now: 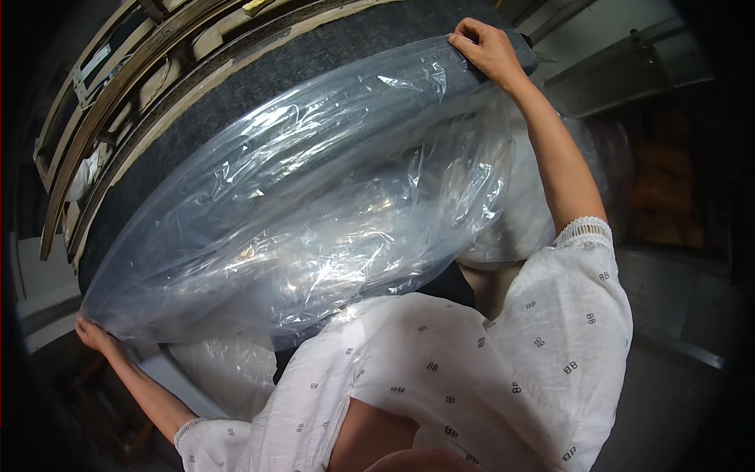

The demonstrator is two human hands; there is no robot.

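Between my two hands stretches a large sheet of clear plastic film (314,141), glossy and wrinkled. My right hand (489,53) pinches its far right corner at the end of a dark grey work surface (338,39). Out to the lower left, my left hand (93,333) grips the opposite end of the film, its fingers partly hidden. The film's far edge runs taut across the dark surface, while its near part bunches and sags against my body. Whether it is one layer or a bag, I cannot tell.
Beyond the surface run long curved-looking rails (130,82) of a machine frame. A grey metal beam (621,67) stands to the right. More crumpled clear plastic (519,204) hangs beside my right arm, and brown stacked shapes (664,189) lie in shadow farther right.
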